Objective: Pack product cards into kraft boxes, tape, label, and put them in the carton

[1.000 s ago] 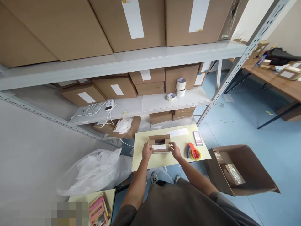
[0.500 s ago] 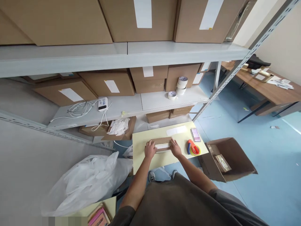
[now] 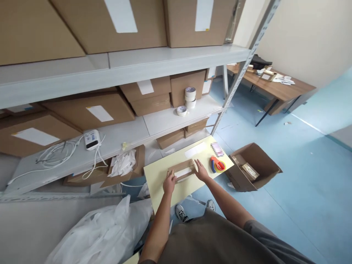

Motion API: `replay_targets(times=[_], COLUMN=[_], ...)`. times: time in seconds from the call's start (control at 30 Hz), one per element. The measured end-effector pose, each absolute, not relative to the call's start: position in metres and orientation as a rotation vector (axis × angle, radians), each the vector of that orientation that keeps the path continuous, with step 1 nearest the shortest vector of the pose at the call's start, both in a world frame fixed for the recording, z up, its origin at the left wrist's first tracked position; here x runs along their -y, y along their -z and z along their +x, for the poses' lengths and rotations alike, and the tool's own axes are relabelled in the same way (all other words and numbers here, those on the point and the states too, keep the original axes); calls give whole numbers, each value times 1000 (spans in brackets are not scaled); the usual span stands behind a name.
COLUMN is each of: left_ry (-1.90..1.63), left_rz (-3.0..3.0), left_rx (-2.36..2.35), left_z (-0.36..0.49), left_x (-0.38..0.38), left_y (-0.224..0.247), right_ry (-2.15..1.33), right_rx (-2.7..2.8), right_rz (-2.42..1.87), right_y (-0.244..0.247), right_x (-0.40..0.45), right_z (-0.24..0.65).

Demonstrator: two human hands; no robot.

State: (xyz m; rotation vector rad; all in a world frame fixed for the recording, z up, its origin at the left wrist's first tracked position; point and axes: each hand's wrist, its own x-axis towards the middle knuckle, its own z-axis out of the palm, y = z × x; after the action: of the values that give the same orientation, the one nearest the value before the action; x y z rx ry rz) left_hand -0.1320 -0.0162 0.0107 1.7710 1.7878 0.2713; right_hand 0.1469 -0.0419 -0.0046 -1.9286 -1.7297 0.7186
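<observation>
A small flat cardboard box (image 3: pixel 180 165) with a white label lies on the pale yellow tabletop (image 3: pixel 156 190) in front of me. My left hand (image 3: pixel 169 182) grips its near left corner, fingers bent against the cardboard. At the box's right end is my right hand (image 3: pixel 201 171), its fingers stretched out and the thumb apart; whether it touches the edge I cannot tell. To the right of that hand sits an orange and blue tape dispenser (image 3: pixel 217 164) with a yellow roll. A white paper strip (image 3: pixel 195 150) lies behind the box.
Metal shelving (image 3: pixel 154 132) with cardboard boxes, tape rolls (image 3: pixel 190 96) and a white power strip (image 3: pixel 92 139) stands ahead. An open carton (image 3: pixel 264 161) holding a small box sits on the floor at right. White plastic bags (image 3: pixel 104 231) bulge at lower left. A brown desk (image 3: pixel 286 88) is farther right.
The view has swung to the right, so the shelves appear shifted left. My right hand's fingers have straightened and loosened at the box's right end. My left hand stays at the left end.
</observation>
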Motion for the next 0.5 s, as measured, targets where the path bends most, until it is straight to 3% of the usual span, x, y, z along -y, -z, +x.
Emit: replay_targets(times=[0.27, 0.5], left_ry=[-163, -144], left_rz=[1669, 1626], left_rx=[-1926, -1900], left_z=[-111, -73], left_x=[9, 1], left_y=[-28, -30], right_ry=[-690, -809], right_rx=[1556, 1419], right_rz=[-2056, -2211], right_y=[-27, -7], right_x=[60, 70], right_z=[259, 339])
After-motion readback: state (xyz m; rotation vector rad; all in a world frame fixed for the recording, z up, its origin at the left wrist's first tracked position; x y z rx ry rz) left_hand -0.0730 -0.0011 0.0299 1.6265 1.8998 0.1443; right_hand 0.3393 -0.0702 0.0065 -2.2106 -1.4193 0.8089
